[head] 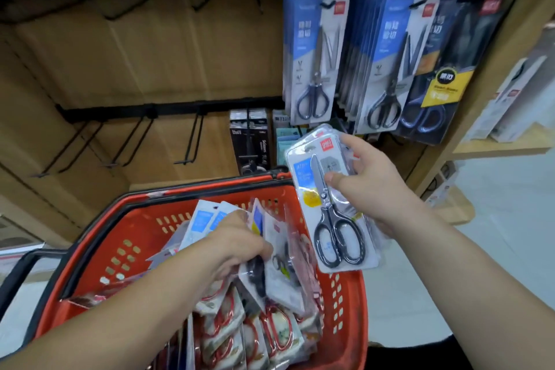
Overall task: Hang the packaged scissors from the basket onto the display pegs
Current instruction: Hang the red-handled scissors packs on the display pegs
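A red plastic basket (141, 228) stands below me, filled with several packaged scissors (279, 336). My left hand (237, 243) reaches into the basket and grips a bundle of scissor packs (276, 252) by their upper part. My right hand (369, 183) holds a stack of blister packs (330, 210) above the basket's right rim; the front one shows black-handled scissors on a white card. Empty black display pegs (192, 144) stick out of the cardboard back wall at left. More packaged scissors (315, 60) hang on pegs at upper right.
Dark scissor packs (435, 69) hang further right on the top row. A black boxed item (250, 141) hangs low behind the basket. A wooden shelf upright (480, 93) borders the display on the right, with white boxes (510, 99) on a side shelf.
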### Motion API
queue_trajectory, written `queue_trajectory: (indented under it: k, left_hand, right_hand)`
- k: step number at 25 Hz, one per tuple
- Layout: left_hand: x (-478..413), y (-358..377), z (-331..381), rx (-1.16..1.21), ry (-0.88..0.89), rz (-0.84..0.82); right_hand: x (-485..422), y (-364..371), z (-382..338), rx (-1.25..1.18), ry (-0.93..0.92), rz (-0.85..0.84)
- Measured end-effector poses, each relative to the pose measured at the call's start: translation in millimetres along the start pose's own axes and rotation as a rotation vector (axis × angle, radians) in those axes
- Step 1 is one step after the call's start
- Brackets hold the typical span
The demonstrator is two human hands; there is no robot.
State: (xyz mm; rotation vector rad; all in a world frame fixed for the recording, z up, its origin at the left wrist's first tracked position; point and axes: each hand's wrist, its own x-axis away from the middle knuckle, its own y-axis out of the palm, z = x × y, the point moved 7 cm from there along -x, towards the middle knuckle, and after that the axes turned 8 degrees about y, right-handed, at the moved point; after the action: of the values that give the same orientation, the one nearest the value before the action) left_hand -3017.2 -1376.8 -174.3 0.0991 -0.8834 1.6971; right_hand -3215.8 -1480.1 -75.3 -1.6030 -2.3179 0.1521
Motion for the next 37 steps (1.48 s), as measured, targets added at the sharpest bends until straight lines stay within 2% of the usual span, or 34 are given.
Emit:
queue_trajectory:
  k: [5, 9, 12, 15, 18, 21, 25, 29, 34, 37]
  left_hand:
    - [37.5, -70.2, -4.8, 0.221, 0.085, 0.066]
    - [68.1, -115.6, 2.9, 0.260, 0.270, 0.124]
    - [81.7, -132.6, -11.7, 0.289, 0.342, 0.151]
    - [88.4, -128.4, -37.5, 0.323, 0.353, 0.085]
    - [85.4, -116.3, -58.6, 0.234, 0.363, 0.013]
    - [80.3, -117.9, -67.4, 0.188, 0.378, 0.047]
    - [81.1, -128.0, -59.1, 0.231, 0.456, 0.198]
    - [89.4, -111.5, -48.4, 0.268, 0.566, 0.239]
    - [79.9, -93.5, -55.4, 0.431, 0.515, 0.202]
    - [77.2, -91.4, -55.7, 0.447, 0.497, 0.183]
  right_hand:
    - [4.8, 12.1, -8.8, -0.050, 0.019, 0.023]
    - [4.5, 33.2, -10.7, -0.090, 0.030, 0.045]
    - [2.5, 50.7, -9.2, -0.059, 0.038, 0.078]
    - [3.5, 74.2, -2.7, 0.020, 0.057, 0.013]
    - [7.8, 103.8, 13.6, 0.149, 0.110, -0.094]
    - [8.0, 118.5, 24.4, 0.222, 0.116, -0.074]
    - [8.3, 123.6, 18.1, 0.154, 0.054, -0.008]
    - [21.4, 141.5, 19.2, 0.050, 0.019, -0.059]
    - [26.9, 147.3, 24.2, 0.053, -0.062, -0.053]
    - [27.3, 146.0, 23.1, 0.064, -0.101, -0.046]
